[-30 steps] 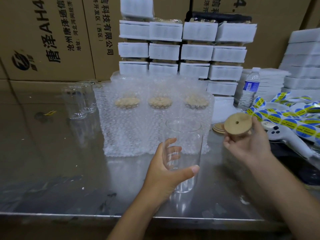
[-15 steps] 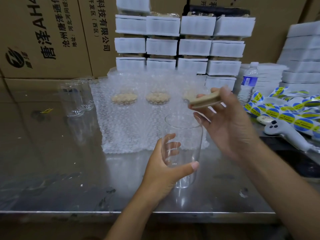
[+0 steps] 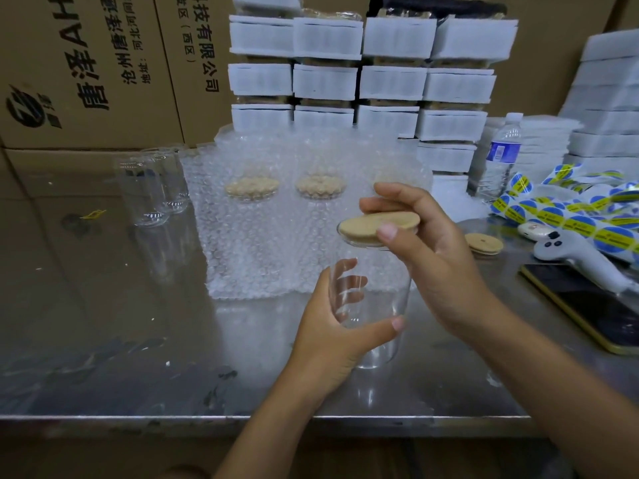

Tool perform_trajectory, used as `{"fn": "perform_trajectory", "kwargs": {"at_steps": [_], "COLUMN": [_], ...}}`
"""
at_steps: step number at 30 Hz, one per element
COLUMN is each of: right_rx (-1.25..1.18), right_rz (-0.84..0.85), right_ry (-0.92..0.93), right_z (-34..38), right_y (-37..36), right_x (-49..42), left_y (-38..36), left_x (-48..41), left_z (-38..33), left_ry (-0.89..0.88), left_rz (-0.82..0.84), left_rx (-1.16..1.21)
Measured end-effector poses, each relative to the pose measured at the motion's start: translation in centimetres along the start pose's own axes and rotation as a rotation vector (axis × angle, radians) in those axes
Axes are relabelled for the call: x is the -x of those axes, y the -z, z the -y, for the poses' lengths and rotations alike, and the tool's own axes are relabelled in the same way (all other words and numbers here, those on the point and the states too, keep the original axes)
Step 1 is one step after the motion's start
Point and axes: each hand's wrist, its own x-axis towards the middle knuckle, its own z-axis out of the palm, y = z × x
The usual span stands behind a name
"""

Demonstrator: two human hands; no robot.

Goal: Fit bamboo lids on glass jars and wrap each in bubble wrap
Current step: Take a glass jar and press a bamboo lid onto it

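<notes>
A clear glass jar [image 3: 377, 305] stands upright on the steel table, and my left hand [image 3: 332, 326] is wrapped around its lower half. My right hand [image 3: 428, 250] holds a round bamboo lid [image 3: 370, 225] by its edges, slightly tilted, right at the jar's mouth. Behind the jar stand three bubble-wrapped jars [image 3: 276, 216] with lids showing through the wrap. Two bare glass jars [image 3: 152, 188] wait at the left. A spare bamboo lid [image 3: 483, 243] lies on the table to the right.
Stacks of white foam-wrapped packs [image 3: 359, 77] and cardboard boxes [image 3: 90, 63] fill the back. A water bottle [image 3: 501, 153], sticker rolls [image 3: 567, 216], a grey handheld device [image 3: 570, 250] and a phone [image 3: 587, 305] lie at the right. The table's front edge [image 3: 138, 418] is close.
My right hand has carried the bamboo lid from the right side over to the jar and lowered it onto the jar's mouth. My left hand has kept hold of the jar.
</notes>
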Motion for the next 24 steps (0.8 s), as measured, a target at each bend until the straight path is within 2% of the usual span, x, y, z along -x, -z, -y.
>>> {"fn": "perform_trajectory", "kwargs": {"at_steps": [3,14,24], "right_rx": [0.036,0.068,0.104], "right_rz": [0.004,-0.151,-0.176], "right_ry": [0.025,0.108,0.133], "right_z": [-0.2,-1.6,-1.6], "right_y": [-0.3,-1.6,-2.1], "right_x": [0.3,0.4,0.4], "left_y": [0.0,0.0,0.1], "left_x": [0.0,-0.2,-0.3], "left_z": [0.0,0.0,0.3], "left_ry": [0.006,0.018,0.028], "left_rz": [-0.002,0.001,0.01], "left_rx": [0.001,0.01,0.023]}}
